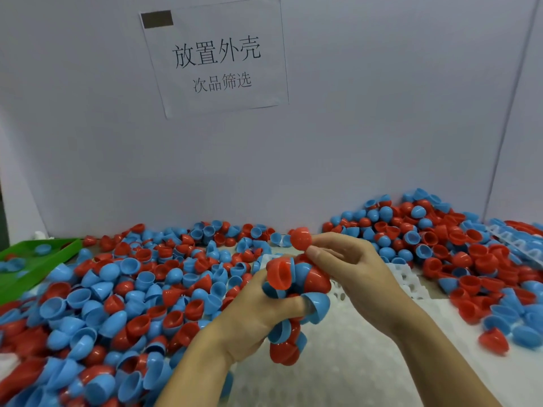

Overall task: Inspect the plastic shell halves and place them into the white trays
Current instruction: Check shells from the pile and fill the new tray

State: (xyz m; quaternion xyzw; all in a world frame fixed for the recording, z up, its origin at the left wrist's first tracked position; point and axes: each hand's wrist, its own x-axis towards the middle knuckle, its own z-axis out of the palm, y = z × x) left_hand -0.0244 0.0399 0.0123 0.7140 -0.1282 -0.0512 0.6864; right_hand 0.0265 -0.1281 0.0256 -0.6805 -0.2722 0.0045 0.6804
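Note:
Red and blue plastic shell halves [123, 292] lie heaped across the table. My left hand [258, 318] grips a bunch of several red and blue halves [296, 289] above the white tray [367, 356]. My right hand [349, 265] pinches a single red half [300, 238] at its fingertips, just above the bunch. The tray's pockets below my hands look blurred, and its far end [408, 280] shows empty holes.
A green tray [44, 259] with a few blue halves stands at the far left. Another heap of shells [440, 239] fills the right side, beside a second white tray [517, 242]. A white partition with a paper sign [214, 57] closes off the back.

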